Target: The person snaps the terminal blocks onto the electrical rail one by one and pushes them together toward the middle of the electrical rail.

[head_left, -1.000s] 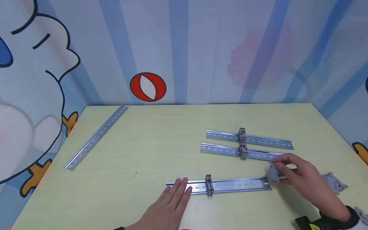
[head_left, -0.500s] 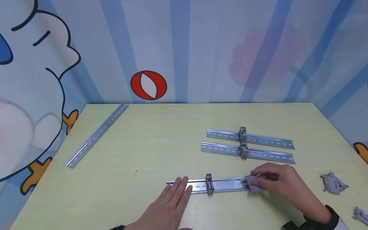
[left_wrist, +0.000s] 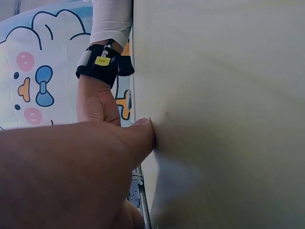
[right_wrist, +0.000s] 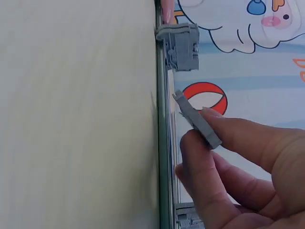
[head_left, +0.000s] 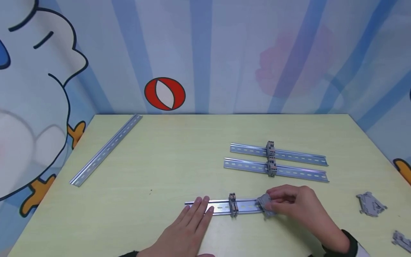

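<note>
A slotted metal DIN rail (head_left: 221,207) lies at the front of the table. Straight fingers of my left hand (head_left: 189,228) rest on its left end. Grey terminal blocks (head_left: 233,205) sit side by side across the rail, right of those fingers. Between thumb and fingers, my right hand (head_left: 298,207) pinches another thin grey terminal block (head_left: 265,205), over the rail to the right of the mounted ones. In the right wrist view the held terminal block (right_wrist: 198,120) is tilted, apart from the mounted terminal blocks (right_wrist: 181,46). The rail's right end is hidden behind my right hand.
Two more rails (head_left: 302,157) lie behind on the right, each carrying terminal blocks (head_left: 270,151). A bare rail (head_left: 106,150) lies slanted at the left. Loose grey terminal blocks (head_left: 371,204) are near the right edge. A printed cloth wall (head_left: 221,57) stands behind the table.
My right hand has brought the pinched terminal block leftward from beyond the rail's right end to over the rail, closer to the mounted ones. My left hand has stayed on the rail.
</note>
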`<control>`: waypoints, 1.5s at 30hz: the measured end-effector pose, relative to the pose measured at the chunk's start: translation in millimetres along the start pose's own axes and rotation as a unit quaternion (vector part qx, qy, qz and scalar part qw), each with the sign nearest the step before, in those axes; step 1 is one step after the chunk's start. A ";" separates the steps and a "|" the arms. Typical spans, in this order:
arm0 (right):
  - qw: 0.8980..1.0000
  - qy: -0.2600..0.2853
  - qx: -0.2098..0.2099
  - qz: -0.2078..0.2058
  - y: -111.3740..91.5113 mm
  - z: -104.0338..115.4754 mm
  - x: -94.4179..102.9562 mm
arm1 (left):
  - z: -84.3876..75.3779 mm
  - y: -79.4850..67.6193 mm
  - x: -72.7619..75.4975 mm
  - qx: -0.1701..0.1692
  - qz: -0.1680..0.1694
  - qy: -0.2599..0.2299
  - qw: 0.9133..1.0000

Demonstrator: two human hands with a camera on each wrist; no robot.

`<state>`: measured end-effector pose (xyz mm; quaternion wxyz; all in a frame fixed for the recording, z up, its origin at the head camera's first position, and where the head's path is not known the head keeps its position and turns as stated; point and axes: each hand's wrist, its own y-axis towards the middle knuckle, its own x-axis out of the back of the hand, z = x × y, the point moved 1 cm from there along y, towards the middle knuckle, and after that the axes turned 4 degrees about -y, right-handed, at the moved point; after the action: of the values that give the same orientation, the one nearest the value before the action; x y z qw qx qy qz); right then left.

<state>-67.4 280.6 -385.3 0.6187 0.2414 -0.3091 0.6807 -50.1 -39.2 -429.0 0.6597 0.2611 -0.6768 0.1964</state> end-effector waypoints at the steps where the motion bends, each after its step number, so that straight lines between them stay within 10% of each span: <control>1: 1.000 -0.002 0.003 -0.004 0.6 0.2 -1.8 | 0.1 -0.1 -0.3 -0.001 -0.005 0.004 1.000; 45: 0.999 -0.011 0.007 0.045 21.9 49.8 -48.0 | -3.6 -0.6 4.3 0.014 0.012 -0.006 1.000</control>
<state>-86.1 210.6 -387.5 0.5821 0.2392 -0.3218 0.7074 -46.8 -37.9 -424.6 0.6497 0.2630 -0.6809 0.2123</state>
